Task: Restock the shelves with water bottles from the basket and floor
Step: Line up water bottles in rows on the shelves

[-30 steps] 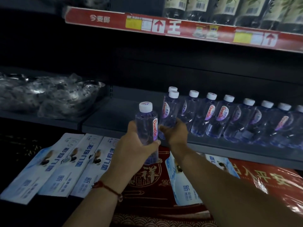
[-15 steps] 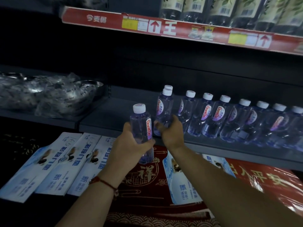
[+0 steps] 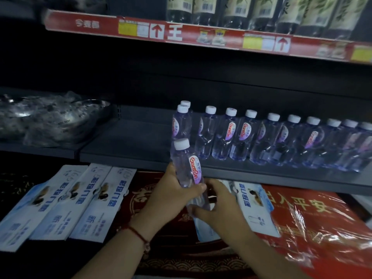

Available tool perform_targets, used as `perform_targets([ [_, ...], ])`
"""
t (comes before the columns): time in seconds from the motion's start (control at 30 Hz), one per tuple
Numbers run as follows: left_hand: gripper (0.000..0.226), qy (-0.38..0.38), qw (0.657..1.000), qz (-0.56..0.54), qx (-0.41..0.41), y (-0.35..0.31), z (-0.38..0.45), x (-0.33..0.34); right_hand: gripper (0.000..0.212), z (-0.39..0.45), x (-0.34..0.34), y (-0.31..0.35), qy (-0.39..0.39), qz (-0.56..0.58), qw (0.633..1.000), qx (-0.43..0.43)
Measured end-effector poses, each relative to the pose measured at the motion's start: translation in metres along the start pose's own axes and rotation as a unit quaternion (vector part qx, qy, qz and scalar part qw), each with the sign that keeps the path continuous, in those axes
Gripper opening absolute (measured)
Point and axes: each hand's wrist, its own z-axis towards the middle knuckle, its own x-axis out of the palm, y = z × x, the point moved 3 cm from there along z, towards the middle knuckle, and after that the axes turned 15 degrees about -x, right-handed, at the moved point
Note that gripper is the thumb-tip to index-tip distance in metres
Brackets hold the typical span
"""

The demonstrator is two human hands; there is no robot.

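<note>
A clear water bottle point(image 3: 186, 165) with a white cap and red-lettered label is held tilted just below the front edge of the dark middle shelf point(image 3: 128, 146). My left hand point(image 3: 173, 196) is wrapped around its middle. My right hand point(image 3: 217, 206) touches the bottle's base with fingers curled around it. A row of several matching bottles point(image 3: 243, 135) stands on the shelf to the right, and two more stand one behind the other at the row's left end point(image 3: 181, 123).
Clear plastic-wrapped goods point(image 3: 46, 121) fill the shelf's left part. Below lie white-and-blue boxes point(image 3: 66, 200) and red wrapped packages point(image 3: 314, 218). Dark bottles point(image 3: 261, 11) stand on the upper shelf with a red price strip point(image 3: 177, 33). The shelf stretch left of the bottle row is bare.
My right hand let go of the bottle on the shelf and dropped back to the base of the held bottle. My left hand lowered the held bottle and tilted it.
</note>
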Motion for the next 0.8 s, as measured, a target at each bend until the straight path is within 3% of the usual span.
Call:
perform_targets([
  [0.2,0.056,-0.052,0.984,0.160,0.052,-0.017,-0.014,0.019,0.047,0.008,-0.015,-0.023,-0.047,0.007,0.999,-0.004],
  [0.3,0.079,-0.126,0.910,0.378,0.112,-0.019,-0.009,0.018,0.043,0.028,-0.024,-0.022,-0.084,-0.004,0.996,0.004],
  [0.37,0.083,-0.153,0.869,0.456,0.117,-0.018,-0.006,0.020,0.041,0.043,-0.031,-0.024,-0.098,-0.030,0.995,0.002],
  [0.57,0.084,-0.183,0.828,0.516,0.121,-0.005,0.003,0.022,0.046,0.086,-0.029,-0.046,-0.138,-0.021,0.989,0.044],
  [0.8,0.079,-0.173,0.819,0.537,0.103,0.005,0.013,0.025,0.052,0.113,-0.004,-0.074,-0.185,0.002,0.981,0.054],
])
